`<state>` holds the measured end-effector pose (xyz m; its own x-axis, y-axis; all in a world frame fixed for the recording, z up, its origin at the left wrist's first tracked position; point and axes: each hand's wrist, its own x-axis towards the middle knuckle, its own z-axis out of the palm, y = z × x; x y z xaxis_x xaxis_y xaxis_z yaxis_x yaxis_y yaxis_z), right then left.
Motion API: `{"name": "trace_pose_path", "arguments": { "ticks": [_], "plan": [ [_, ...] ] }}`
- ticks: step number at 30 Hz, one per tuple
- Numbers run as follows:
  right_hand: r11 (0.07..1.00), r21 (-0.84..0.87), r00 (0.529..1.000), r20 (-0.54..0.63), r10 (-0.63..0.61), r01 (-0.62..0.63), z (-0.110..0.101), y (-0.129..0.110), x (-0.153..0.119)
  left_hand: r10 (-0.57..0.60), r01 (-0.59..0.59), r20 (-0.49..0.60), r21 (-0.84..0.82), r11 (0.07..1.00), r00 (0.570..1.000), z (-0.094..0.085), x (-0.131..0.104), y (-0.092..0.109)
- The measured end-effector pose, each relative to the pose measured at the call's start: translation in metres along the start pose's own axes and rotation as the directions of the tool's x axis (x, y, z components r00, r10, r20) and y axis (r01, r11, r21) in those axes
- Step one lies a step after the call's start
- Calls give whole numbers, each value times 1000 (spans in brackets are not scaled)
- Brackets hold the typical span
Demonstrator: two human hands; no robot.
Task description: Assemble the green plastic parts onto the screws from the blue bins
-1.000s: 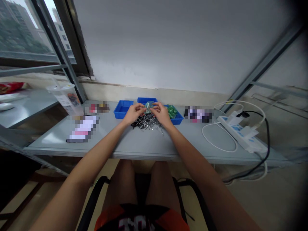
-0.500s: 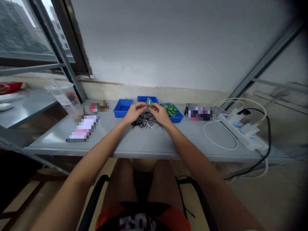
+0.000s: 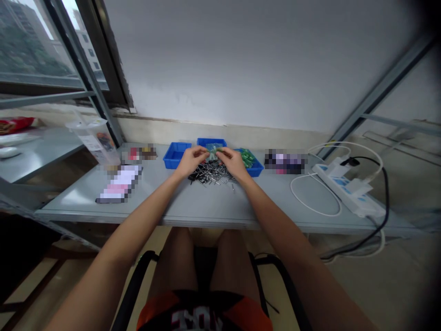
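Observation:
Between my hands a small clear plastic bag with green edges (image 3: pixel 214 148) is stretched out. My left hand (image 3: pixel 193 161) pinches its left edge, and my right hand (image 3: pixel 231 162) pinches the right one. Just below lies a heap of small metal pins or screws (image 3: pixel 211 174), silver with some dark ones on the left; their exact kind is too small to tell. Right of my right hand, a blue tray (image 3: pixel 257 170) holds several green-and-clear packets (image 3: pixel 246 157). Beyond my left hand stands another blue tray (image 3: pixel 171 162), and a third blue tray (image 3: pixel 211 140) is behind the bag, partly hidden.
A blurred-out phone (image 3: pixel 120 184) lies on the grey desk (image 3: pixel 206 207) to the left, near a plastic cup (image 3: pixel 98 142). On the right are a pixelated dark object (image 3: pixel 284 162), a white power strip (image 3: pixel 349 191) and loose cables. The wall closes off the back.
My hands have drawn slightly apart, and the bag, bunched up before, is now spread wider and flatter between them.

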<state>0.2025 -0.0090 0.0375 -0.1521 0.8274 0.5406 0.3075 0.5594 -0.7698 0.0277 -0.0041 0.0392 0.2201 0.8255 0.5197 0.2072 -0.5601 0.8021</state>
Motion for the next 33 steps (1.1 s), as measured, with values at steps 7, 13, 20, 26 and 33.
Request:
{"name": "trace_pose_path", "arguments": {
  "ticks": [7,13,20,26,33],
  "plan": [
    [777,-630,960,-223,-170,-9,-49,8,5,140,-99,-78,391,915,987,-29,5,-4],
    [493,-847,980,-171,105,-200,-68,21,2,79,-105,69,649,754,994,-42,6,-21],
    [447,-861,969,-239,63,-241,-57,15,0,-79,-82,152,822,563,985,-51,1,-24],
    [459,-848,961,-269,57,-265,-60,16,0,-97,-28,93,847,532,991,-57,0,-20],
    [425,-824,922,-278,270,-373,-71,24,3,-141,40,41,851,523,989,-58,-2,-25]
  ]
}}
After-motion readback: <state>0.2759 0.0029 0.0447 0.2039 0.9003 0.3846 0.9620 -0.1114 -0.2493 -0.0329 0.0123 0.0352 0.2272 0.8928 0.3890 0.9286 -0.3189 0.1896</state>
